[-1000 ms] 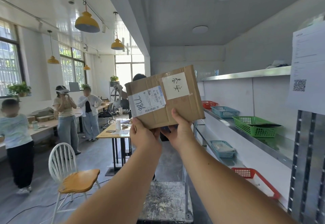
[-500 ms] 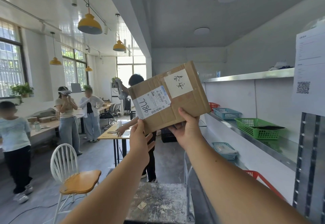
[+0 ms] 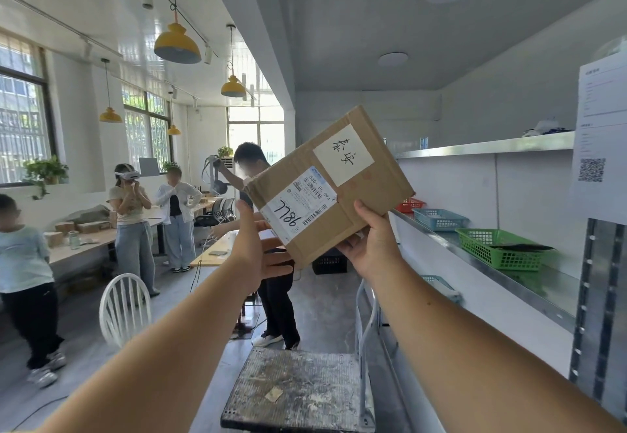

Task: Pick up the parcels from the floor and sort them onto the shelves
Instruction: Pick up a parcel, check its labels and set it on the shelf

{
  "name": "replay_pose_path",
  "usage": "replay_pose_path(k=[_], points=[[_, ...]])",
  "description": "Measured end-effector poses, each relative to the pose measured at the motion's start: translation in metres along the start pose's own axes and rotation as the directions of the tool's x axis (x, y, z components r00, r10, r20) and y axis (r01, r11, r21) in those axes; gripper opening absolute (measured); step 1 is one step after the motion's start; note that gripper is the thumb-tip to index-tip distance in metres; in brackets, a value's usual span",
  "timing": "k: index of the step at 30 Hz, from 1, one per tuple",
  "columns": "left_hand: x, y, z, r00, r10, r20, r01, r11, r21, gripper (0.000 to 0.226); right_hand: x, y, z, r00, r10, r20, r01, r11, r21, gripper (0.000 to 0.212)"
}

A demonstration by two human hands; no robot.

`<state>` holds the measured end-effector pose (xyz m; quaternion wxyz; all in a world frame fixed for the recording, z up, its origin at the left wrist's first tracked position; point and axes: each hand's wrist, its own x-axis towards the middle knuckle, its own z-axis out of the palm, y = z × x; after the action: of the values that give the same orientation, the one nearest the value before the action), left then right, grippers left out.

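Gripping the parcel (image 3: pixel 329 188), right hand (image 3: pixel 373 249) hides its corner.

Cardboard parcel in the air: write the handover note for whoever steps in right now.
Right hand: gripping the cardboard parcel at its lower right edge, thumb on the labelled face.
Left hand: open beside the parcel's lower left corner; contact there cannot be told.
Parcel: raised, tilted, white labels facing the camera, beside the metal shelves.
Shelves hold a green basket, a blue basket and a red basket.
Done: parcel lifted.
Left: place it on its shelf; other parcels are out of view.
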<state>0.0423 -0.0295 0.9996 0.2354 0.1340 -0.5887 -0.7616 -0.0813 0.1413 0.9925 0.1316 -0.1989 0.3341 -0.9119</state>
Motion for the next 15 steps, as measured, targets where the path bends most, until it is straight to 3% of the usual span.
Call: replay_pose_path(k=[5, 9, 12, 15], points=[[0.003, 0.017, -0.011, 0.993, -0.074, 0.091, 0.070, 0.996, 0.047, 0.125, 0.002, -0.003, 0.000, 1.000, 0.011, 0.005, -0.011, 0.998, -0.055, 0.058], [0.004, 0.024, -0.016, 0.984, -0.100, 0.145, 0.097, 0.995, 0.030, 0.126, 0.002, -0.005, -0.001, 1.000, 0.022, -0.009, -0.022, 0.999, -0.043, 0.048], [0.003, 0.025, -0.018, 0.978, -0.092, 0.189, 0.096, 0.995, -0.011, 0.107, 0.003, -0.006, -0.002, 1.000, 0.014, -0.016, -0.015, 0.999, -0.037, 0.035], [0.000, 0.023, -0.018, 0.984, -0.044, 0.175, 0.064, 0.992, -0.111, 0.066, 0.002, -0.006, -0.003, 1.000, -0.020, 0.014, 0.021, 0.997, -0.079, 0.032]])
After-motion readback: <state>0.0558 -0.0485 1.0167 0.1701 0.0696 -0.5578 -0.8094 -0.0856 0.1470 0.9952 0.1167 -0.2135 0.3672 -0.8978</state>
